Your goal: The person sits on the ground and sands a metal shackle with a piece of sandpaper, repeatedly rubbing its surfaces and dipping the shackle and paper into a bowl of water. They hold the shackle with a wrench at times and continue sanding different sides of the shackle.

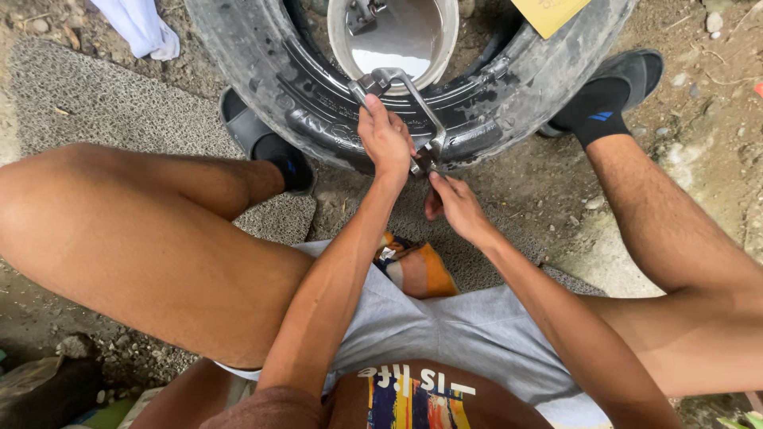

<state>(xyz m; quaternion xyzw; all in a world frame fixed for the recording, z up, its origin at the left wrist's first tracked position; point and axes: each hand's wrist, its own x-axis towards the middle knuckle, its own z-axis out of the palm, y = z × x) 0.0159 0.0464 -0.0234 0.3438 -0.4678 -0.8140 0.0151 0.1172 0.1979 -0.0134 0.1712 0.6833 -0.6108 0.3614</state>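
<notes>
Black tyre (318, 103), silver clamp (413, 99)

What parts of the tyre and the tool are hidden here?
Head view only:
- Tyre: its far half is cut off by the top edge.
- Metal clamp: its lower jaw is covered by the left hand and right hand.
- White bucket: its top is out of frame.

Outdoor spot in daylight, no walls. Bare brown dirt ground (699, 119) with small grey pebbles scattered, mostly at right. Worn grey woven mat (95, 103) laid over the dirt from upper left toward centre. Crumpled white cloth (139, 28) at top-left edge, beside the mat. Dark debris and a greenish scrap at bottom-left corner.
</notes>
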